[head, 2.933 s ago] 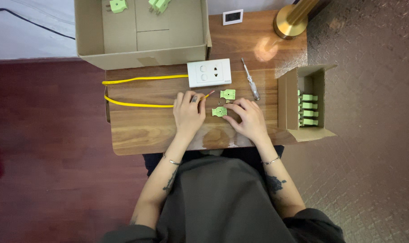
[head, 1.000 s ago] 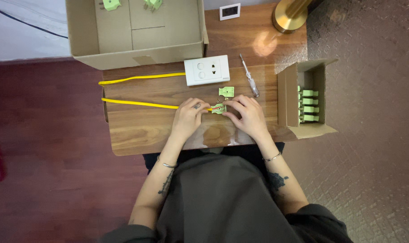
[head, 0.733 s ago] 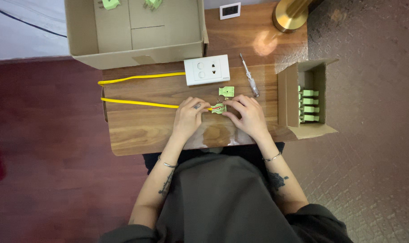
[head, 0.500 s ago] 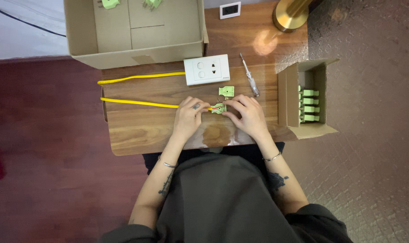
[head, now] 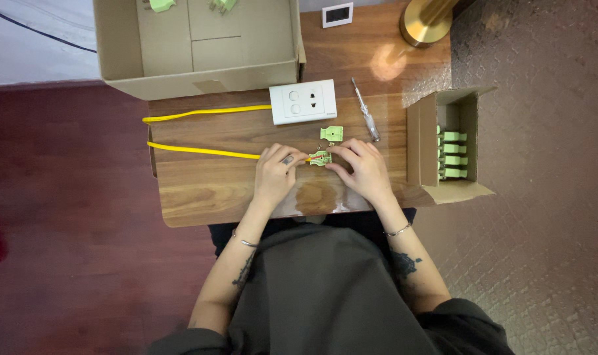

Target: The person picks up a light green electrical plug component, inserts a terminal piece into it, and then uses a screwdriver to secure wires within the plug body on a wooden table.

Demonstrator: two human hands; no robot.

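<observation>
In the head view, the left hand (head: 274, 176) pinches the end of a yellow wire (head: 200, 150) on the wooden table (head: 200, 197). The right hand (head: 363, 169) grips a small green connector (head: 319, 158) with its fingertips, and the wire end meets this connector between the two hands, at the middle of the table. The wire runs to the left and bends back to a white socket plate (head: 303, 102), which lies farther on the table. A second green connector (head: 332, 133) lies just beyond the right hand, and a screwdriver (head: 365, 118) with a clear handle lies near it.

At the right, a small open cardboard box (head: 423, 148) holds a row of green connectors (head: 451, 154). At the far side stands a large, flat open cardboard box (head: 200, 46) with green parts at its far edge. Beyond the table, to the right, are a small white rectangular plate (head: 338, 14) with a dark face and a round brass lamp base (head: 425, 23).
</observation>
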